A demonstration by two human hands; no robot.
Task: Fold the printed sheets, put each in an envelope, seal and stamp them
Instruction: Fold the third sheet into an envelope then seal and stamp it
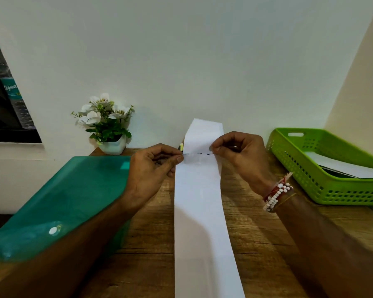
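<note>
Fingers (177, 159) of both hands pinch a tape strip (195, 157) across the envelope (199, 201) flap: sealing underway, stamp not visible, more paper waits in the green basket (323, 190).

envelope (200, 211) cut off below, basket (323, 186) cropped right

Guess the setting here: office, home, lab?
Likely a home or small-office desk set in a wall corner. Cues: a wooden desktop, a green plastic paper tray holding sheets, a teal plastic folder, and a small potted artificial flower against the wall.
</note>
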